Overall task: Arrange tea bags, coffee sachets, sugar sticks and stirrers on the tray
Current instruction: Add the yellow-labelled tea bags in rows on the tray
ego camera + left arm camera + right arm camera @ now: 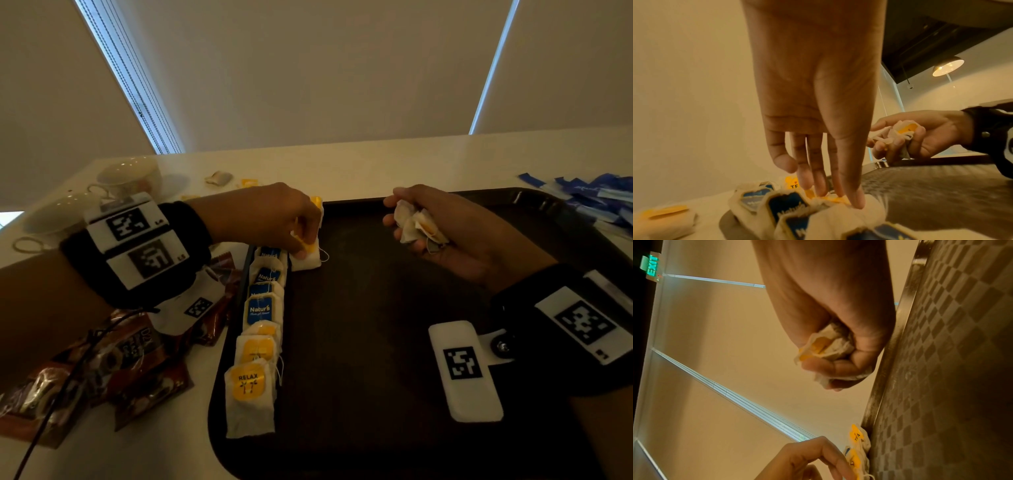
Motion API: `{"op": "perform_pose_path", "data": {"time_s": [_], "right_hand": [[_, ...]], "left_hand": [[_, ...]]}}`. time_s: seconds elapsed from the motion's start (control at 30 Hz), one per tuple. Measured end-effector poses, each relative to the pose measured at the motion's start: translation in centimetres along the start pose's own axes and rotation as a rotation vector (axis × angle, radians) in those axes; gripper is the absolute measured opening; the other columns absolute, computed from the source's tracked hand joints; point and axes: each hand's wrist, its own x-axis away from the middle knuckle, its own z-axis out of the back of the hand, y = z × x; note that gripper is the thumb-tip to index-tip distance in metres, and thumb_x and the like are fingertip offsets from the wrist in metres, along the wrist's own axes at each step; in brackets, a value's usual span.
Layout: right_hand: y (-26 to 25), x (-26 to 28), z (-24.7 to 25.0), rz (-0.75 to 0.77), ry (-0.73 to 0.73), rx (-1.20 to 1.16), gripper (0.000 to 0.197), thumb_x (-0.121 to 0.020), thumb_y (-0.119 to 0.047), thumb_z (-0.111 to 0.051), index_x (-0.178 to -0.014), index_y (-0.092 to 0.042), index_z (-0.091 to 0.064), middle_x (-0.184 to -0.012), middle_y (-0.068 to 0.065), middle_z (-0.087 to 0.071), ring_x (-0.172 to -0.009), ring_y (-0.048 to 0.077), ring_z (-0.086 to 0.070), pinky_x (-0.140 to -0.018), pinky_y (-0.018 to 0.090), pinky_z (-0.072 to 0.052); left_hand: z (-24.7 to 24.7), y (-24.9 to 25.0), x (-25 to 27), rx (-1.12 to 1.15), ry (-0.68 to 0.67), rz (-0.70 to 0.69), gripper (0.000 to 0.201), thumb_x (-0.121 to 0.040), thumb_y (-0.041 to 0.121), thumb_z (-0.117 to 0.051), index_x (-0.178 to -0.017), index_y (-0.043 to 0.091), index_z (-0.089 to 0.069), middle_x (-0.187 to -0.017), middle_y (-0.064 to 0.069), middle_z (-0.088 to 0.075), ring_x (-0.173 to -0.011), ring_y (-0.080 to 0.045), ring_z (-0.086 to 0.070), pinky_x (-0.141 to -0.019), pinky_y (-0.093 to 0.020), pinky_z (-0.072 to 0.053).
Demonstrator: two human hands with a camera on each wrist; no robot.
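Head view: white, yellow-tagged tea bags (251, 387)

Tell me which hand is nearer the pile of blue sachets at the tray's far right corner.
Right. The right hand hovers over the tray's far middle, clutching tea bags; the left hand is at the tray's left edge, farther from the blue sachets.

Black wrist straps (191, 226) w/ white blocks (464, 370) bearing b&w square marker codes, one screw (501, 346).
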Motion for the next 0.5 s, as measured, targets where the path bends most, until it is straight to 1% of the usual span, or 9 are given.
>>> {"op": "perform_pose_path", "data": {"time_s": [0.1,0.17,0.27,0.33,0.4,0.43,0.5], "right_hand": [[0.0,0.0,0.0,0.009,-0.01,-0.011,0.024,-0.092,-0.036,-0.051,-0.097,-0.015,-0.061,-0.073,0.0,-0.063,-0.053,0.005,-0.057,-0.038,0.015,-0.041],[0.1,0.0,0.0,0.01,-0.014,-0.012,0.024,-0.092,-0.036,-0.051,-0.097,-0.014,-0.061,-0.072,0.0,-0.063,-0.053,0.006,-0.057,-0.038,0.015,-0.041],[0.0,0.1,-0.1,0.01,-0.026,-0.022,0.026,-0.092,-0.037,-0.05,-0.097,-0.014,-0.061,-0.072,0.001,-0.063,-0.052,0.005,-0.057,-0.038,0.015,-0.041],[-0.1,0.2,-0.1,0.011,-0.043,-0.025,0.03,-0.092,-0.039,-0.048,-0.1,-0.013,-0.061,-0.074,0.002,-0.063,-0.052,0.006,-0.058,-0.039,0.015,-0.041],[-0.2,0.3,-0.1,0.008,-0.072,-0.018,0.038,-0.092,-0.045,-0.046,-0.104,-0.012,-0.061,-0.077,0.004,-0.064,-0.053,0.007,-0.059,-0.039,0.016,-0.042],[-0.3,0.4,-0.2,0.006,-0.091,-0.009,0.043,-0.091,-0.049,-0.044,-0.106,-0.012,-0.061,-0.079,0.005,-0.065,-0.055,0.008,-0.06,-0.039,0.017,-0.042],[-0.4,0.6,-0.4,0.006,-0.134,0.009,0.051,-0.09,-0.055,-0.039,-0.11,-0.013,-0.06,-0.083,0.007,-0.066,-0.058,0.01,-0.06,-0.04,0.019,-0.043]], "left_hand": [[-0.1,0.0,0.3,-0.022,0.031,-0.041,0.019,-0.08,0.034,-0.07,-0.096,0.024,-0.066,-0.087,0.017,-0.045,-0.084,-0.005,-0.046,-0.068,-0.019,-0.038],[-0.1,0.2,0.4,-0.059,0.0,-0.066,0.016,-0.082,0.035,-0.069,-0.094,0.025,-0.068,-0.087,0.018,-0.044,-0.083,-0.003,-0.044,-0.071,-0.021,-0.039],[0.0,0.2,0.5,-0.076,-0.08,-0.069,0.016,-0.083,0.037,-0.067,-0.096,0.029,-0.07,-0.092,0.014,-0.051,-0.084,-0.004,-0.048,-0.075,-0.024,-0.044],[0.7,0.2,0.6,-0.052,-0.075,-0.058,0.017,-0.083,0.037,-0.066,-0.097,0.029,-0.071,-0.098,0.011,-0.057,-0.086,-0.005,-0.052,-0.08,-0.028,-0.046],[1.8,0.6,0.9,0.037,-0.005,-0.038,0.017,-0.082,0.035,-0.067,-0.096,0.025,-0.07,-0.095,0.011,-0.058,-0.085,-0.004,-0.052,-0.08,-0.026,-0.045],[2.4,0.8,1.0,0.105,0.05,-0.047,0.017,-0.082,0.034,-0.066,-0.095,0.024,-0.07,-0.092,0.014,-0.058,-0.084,-0.004,-0.053,-0.078,-0.023,-0.044],[3.4,1.7,1.3,0.215,0.173,-0.117,0.018,-0.08,0.035,-0.065,-0.092,0.022,-0.068,-0.089,0.017,-0.06,-0.084,-0.004,-0.056,-0.071,-0.011,-0.042]]}}
